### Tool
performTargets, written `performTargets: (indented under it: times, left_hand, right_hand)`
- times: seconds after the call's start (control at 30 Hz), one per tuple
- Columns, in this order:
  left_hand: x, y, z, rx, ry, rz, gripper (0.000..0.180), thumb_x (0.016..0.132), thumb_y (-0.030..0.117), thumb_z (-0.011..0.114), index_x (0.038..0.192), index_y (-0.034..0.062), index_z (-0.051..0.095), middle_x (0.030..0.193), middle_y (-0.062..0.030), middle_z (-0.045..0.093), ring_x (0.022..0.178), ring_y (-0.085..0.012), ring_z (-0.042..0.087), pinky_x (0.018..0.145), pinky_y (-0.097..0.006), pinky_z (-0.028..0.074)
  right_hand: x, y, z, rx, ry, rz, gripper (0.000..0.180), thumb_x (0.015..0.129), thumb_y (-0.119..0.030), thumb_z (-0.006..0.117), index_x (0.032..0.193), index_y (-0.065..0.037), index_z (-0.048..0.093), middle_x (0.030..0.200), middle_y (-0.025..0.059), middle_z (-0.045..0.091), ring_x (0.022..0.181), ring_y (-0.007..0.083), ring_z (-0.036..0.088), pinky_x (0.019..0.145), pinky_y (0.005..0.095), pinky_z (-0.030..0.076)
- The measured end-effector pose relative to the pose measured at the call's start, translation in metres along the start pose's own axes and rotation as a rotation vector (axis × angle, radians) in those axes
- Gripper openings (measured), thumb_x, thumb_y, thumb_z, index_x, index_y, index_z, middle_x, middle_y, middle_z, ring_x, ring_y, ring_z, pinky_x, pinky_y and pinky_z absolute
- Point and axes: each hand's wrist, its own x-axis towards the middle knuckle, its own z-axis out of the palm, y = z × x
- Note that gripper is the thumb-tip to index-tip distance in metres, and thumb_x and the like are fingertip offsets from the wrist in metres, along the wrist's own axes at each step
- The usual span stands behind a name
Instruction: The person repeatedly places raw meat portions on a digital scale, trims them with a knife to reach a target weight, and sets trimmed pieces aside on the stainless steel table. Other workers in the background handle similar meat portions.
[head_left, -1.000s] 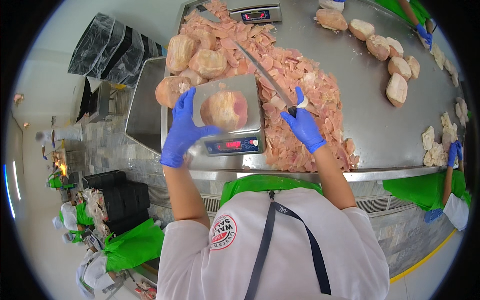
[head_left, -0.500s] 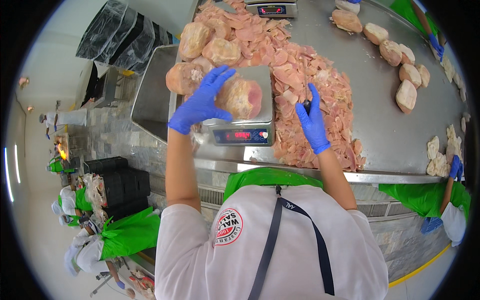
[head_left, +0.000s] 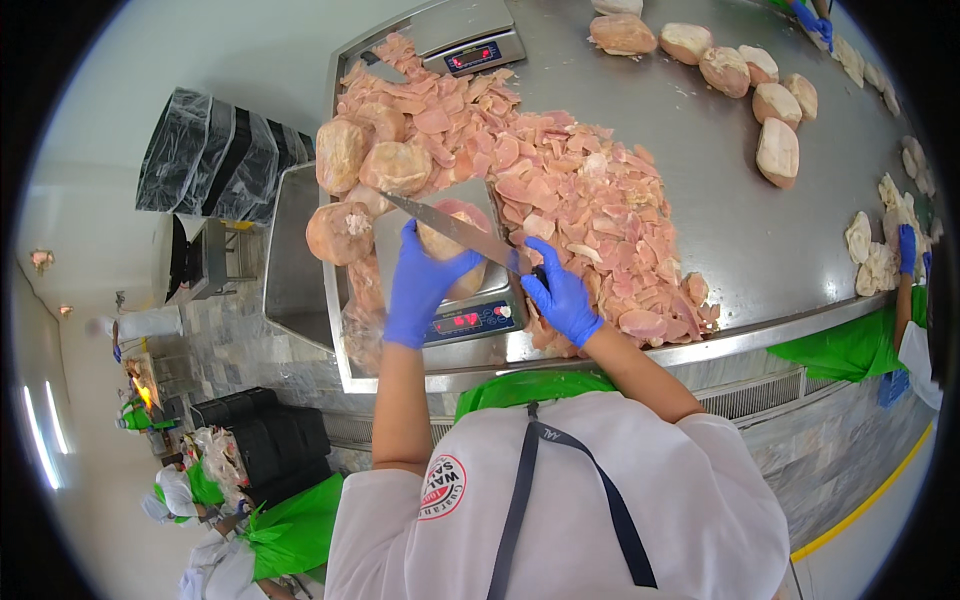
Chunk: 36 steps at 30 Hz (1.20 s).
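A roundish, pale pink ham [head_left: 437, 246] sits on the steel platform of a digital scale [head_left: 490, 318] with a lit red display. My left hand [head_left: 422, 290], in a blue glove, curves round the near left side of the ham, thumb and fingers against it. In my right hand [head_left: 562, 305], also blue-gloved, is a long knife [head_left: 465, 233] gripped by its black handle. The blade slants up and left across the top of the ham, hiding part of it. Whether its edge touches the meat I cannot tell.
Thin meat trimmings [head_left: 590, 220] lie heaped right of and behind the scale. Several hams [head_left: 342, 232] crowd its left side. On the steel table [head_left: 690, 170] stand a second scale [head_left: 475, 55] and more hams [head_left: 777, 152]. A steel bin [head_left: 295, 255] adjoins the left edge; co-workers stand around.
My right hand has come left from the trimmings and brought the knife over the ham. My left hand has shifted to the ham's near side. The view has turned somewhat.
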Motion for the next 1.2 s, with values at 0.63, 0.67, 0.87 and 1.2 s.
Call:
performTargets:
  times: [0.63, 0.67, 0.87, 1.2]
  left_hand:
    - [0.014, -0.012, -0.018, -0.048, -0.226, 0.008, 0.096, 0.062, 0.020, 0.095, 0.142, 0.0010, 0.045, 0.131, -0.0121, 0.059, 0.123, -0.0234, 0.056, 0.105, -0.037, 0.046]
    - [0.016, -0.013, -0.019, 0.026, -0.216, 0.048, 0.099, 0.061, 0.025, 0.096, 0.142, 0.0014, 0.044, 0.132, -0.0127, 0.058, 0.123, -0.0246, 0.056, 0.105, -0.038, 0.046]
    - [0.015, -0.007, -0.022, 0.126, -0.245, 0.111, 0.111, 0.060, 0.023, 0.096, 0.151, 0.0024, 0.035, 0.143, -0.0142, 0.049, 0.134, -0.0267, 0.048, 0.111, -0.039, 0.041]
    - [0.035, -0.003, -0.032, 0.207, -0.342, 0.180, 0.118, 0.053, 0.027, 0.098, 0.149, 0.0022, 0.034, 0.144, -0.0145, 0.049, 0.135, -0.0265, 0.048, 0.113, -0.039, 0.039]
  right_hand:
    - [0.064, -0.044, 0.007, 0.013, -0.027, -0.218, 0.062, 0.095, -0.045, 0.061, 0.144, -0.013, 0.040, 0.082, 0.0181, 0.066, 0.076, 0.0377, 0.068, 0.066, 0.0462, 0.052]
    - [0.063, -0.037, 0.004, 0.011, -0.029, -0.228, 0.062, 0.095, -0.046, 0.061, 0.144, -0.013, 0.040, 0.082, 0.0180, 0.066, 0.077, 0.0377, 0.068, 0.066, 0.0461, 0.052]
    - [0.057, -0.010, -0.002, 0.049, -0.046, -0.220, 0.058, 0.096, -0.046, 0.059, 0.144, -0.017, 0.042, 0.090, 0.0197, 0.069, 0.085, 0.0404, 0.069, 0.073, 0.0470, 0.053]
    - [0.081, -0.012, -0.017, 0.078, -0.166, -0.235, 0.060, 0.095, -0.052, 0.056, 0.143, -0.018, 0.045, 0.100, 0.0213, 0.071, 0.091, 0.0399, 0.069, 0.079, 0.0474, 0.052]
